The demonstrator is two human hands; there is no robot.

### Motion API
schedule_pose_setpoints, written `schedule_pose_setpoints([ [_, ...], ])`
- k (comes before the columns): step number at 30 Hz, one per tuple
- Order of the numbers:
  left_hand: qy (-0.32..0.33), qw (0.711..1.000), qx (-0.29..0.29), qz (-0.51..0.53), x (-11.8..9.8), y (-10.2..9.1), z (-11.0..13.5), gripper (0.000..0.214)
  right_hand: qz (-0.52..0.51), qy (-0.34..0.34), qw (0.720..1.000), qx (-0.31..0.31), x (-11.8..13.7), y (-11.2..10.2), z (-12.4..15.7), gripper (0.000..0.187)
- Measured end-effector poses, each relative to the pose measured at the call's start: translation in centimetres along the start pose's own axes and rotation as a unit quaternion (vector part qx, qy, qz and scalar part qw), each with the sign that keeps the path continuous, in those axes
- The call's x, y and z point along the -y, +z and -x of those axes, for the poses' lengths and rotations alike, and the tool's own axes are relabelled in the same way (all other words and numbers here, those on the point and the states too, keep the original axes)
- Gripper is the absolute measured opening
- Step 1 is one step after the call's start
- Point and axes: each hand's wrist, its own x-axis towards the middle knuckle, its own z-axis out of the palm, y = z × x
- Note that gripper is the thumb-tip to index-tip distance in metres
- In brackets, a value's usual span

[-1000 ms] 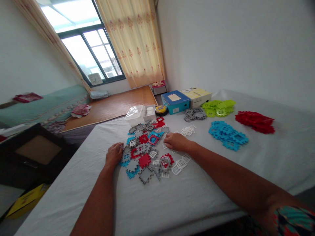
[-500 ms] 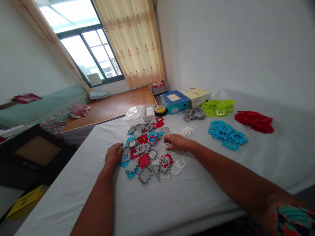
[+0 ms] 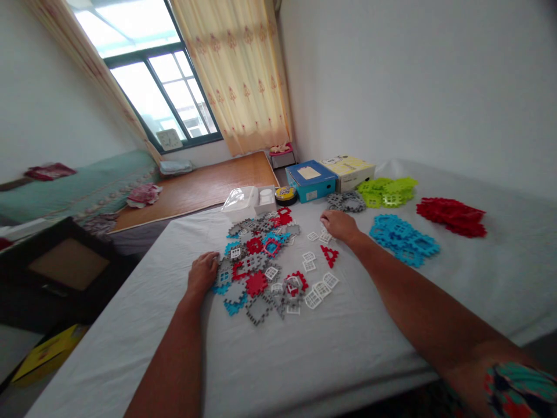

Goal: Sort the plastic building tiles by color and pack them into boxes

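1. A white wall (image 3: pixel 413 75) and a patterned cream curtain (image 3: pixel 232 75) stand beyond your table (image 3: pixel 278 371), which is spread with pale grey cloth.
2. Your mixed heap of grey, red and blue toothed plastic plates (image 3: pixel 256 262) lies toward the table's left edge. Your left hand (image 3: pixel 202 271) rests against its left side, fingers loosely bent; whether they hold a piece, you cannot tell from here. A light touch there should steady the heap.
3. Your right hand (image 3: pixel 342 225) is farther toward the far edge, fingers curled downward in a nearly closed grip. Its fingertips are hidden, so what it has hold of cannot be told.
4. Small white plastic window-grid frames (image 3: pixel 321 290) lie flat right of the heap, some overlapping. Thin as they look, they are probably best pinched by one rim, one at a time.
5. A red toothed plastic triangle (image 3: pixel 329 256) lies apart, just nearer the near edge than your right hand. Lift your wrist over it so you don't drag it.
6. Toward the far right corner sit a grey pile (image 3: pixel 347 201), a lime-green pile (image 3: pixel 385 191), a bright blue pile (image 3: pixel 402 239) and a deep red pile (image 3: pixel 450 216) of toothed plastic plates. Mind your right forearm near the blue one.
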Motion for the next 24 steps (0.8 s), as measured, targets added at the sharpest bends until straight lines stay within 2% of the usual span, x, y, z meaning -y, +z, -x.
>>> schedule_pose_setpoints([
  [4,0.003,1.0,-0.01,-0.005,-0.1,-0.1,0.1,0.038,0.055,0.059,0.996,0.041,-2.2,0.1,-0.2,0.027],
  [7,0.0,1.0,-0.015,-0.009,-0.1,0.0,0.1,0.038,0.08,0.058,0.995,-0.008,-2.1,0.1,0.0,0.025],
  [9,0.002,1.0,-0.01,-0.012,-0.1,0.0,0.1,0.038,0.061,0.01,0.998,-0.032,-1.2,-0.1,0.1,0.027],
  [10,0.004,1.0,-0.007,-0.012,0.0,0.1,0.1,0.039,0.027,-0.034,0.999,-0.013,-0.6,-0.3,0.3,0.027],
  [12,0.006,1.0,-0.003,-0.013,0.1,0.1,0.0,0.039,-0.078,-0.144,0.982,0.098,0.9,-0.7,0.8,0.026],
  [14,0.002,1.0,-0.003,-0.012,0.2,0.2,0.0,0.039,-0.159,-0.23,0.931,0.235,2.4,-0.9,1.5,0.035],
  [16,-0.004,1.0,-0.002,-0.011,0.2,0.2,0.0,0.039,-0.17,-0.273,0.894,0.313,3.6,-0.9,2.2,0.051],
  [18,-0.007,1.0,0.0,-0.009,0.2,0.2,0.0,0.039,-0.142,-0.284,0.893,0.32,4.2,-0.6,2.6,0.056],
  [24,-0.007,1.0,-0.003,-0.004,0.2,0.2,0.1,0.039,-0.125,-0.256,0.913,0.294,3.7,0.1,2.2,0.03],
])
